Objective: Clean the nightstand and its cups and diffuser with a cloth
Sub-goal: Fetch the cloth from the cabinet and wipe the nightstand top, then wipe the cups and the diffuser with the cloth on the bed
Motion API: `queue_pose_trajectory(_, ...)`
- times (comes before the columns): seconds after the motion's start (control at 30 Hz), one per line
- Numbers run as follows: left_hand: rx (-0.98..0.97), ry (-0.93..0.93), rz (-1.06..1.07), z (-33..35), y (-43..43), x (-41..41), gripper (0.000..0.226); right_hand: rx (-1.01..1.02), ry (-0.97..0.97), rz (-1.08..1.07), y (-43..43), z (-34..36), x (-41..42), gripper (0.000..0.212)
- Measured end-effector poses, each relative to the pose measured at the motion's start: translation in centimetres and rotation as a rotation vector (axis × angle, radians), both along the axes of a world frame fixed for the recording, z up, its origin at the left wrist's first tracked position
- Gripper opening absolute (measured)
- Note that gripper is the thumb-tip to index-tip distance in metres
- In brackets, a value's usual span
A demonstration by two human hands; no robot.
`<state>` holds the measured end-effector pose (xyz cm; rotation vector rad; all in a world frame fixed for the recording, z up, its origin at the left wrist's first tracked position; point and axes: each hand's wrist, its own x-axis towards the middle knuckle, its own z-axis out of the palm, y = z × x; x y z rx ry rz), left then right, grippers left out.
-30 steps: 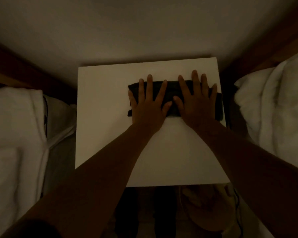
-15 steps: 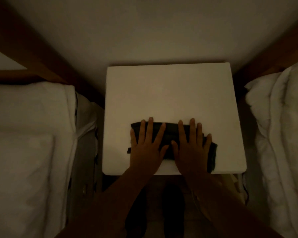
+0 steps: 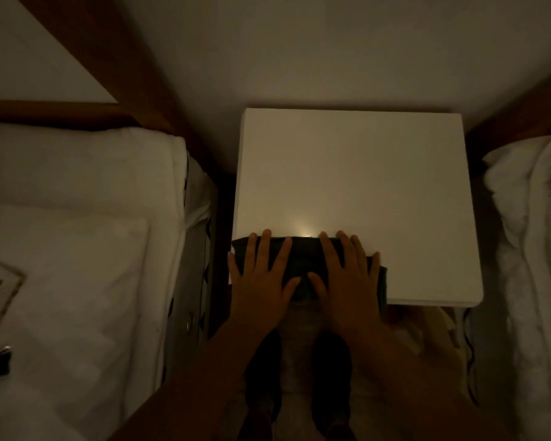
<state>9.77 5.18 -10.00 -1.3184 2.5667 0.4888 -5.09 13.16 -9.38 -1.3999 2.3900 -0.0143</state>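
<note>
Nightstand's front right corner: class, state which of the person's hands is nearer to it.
Right. The right hand presses the cloth left of that corner, apart from it; the left hand lies farther, at the front left corner.

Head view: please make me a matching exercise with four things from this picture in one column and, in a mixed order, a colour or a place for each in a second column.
Column one
1. cloth
2. nightstand
3. left hand
4. right hand

Column two
A. flat on the right end of the cloth
B. flat on the left end of the cloth, at the left front corner of the nightstand
C. dark, folded, lying at the front edge
D. white, with a square top

Pairs: 1-C, 2-D, 3-B, 4-A
</note>
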Motion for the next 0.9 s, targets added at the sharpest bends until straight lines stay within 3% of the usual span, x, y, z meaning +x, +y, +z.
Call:
queue_pose_trajectory(0.1,0.042,0.021,0.049,1.0,-0.6,-0.6,0.073,-0.077,0.025,-0.080,0.8,1.1,-0.6,0.072)
queue_pose_trajectory(0.23,0.066,-0.003,0.106,2.1,-0.9,-1.2,0.074,-0.177,-0.034,-0.166,1.1,2.4,1.6,0.055)
queue_pose_trajectory(0.37,0.181,0.017,0.138,2.5,-1.1,-1.4,0.038,-0.022,-0.102,-0.336,0.1,2.1,4.0,0.074)
queue_pose_trajectory(0.43,0.418,0.139,0.189,2.7,-1.0,-0.9,0.018,-0.011,-0.133,-0.351,-0.5,2.0,4.6,0.079)
queue_pose_trajectory(0.57,0.944,0.476,0.461,4.2,-1.1,1.9,0.016,-0.050,-0.271,-0.265,-0.3,2.3,5.4,0.069)
queue_pose_trajectory(0.7,1.147,0.630,0.706,6.6,-0.2,5.7,0.024,-0.125,-0.600,-0.155,0.5,3.9,7.1,0.052)
queue_pose_trajectory(0.8,1.260,0.852,0.896,8.3,1.3,8.7,0.025,-0.108,-0.900,-0.168,0.2,6.4,9.4,0.035)
queue_pose_trajectory(0.9,1.262,1.075,1.062,10.1,3.2,11.7,0.033,-0.005,-1.025,-0.197,-0.6,8.2,11.8,0.026)
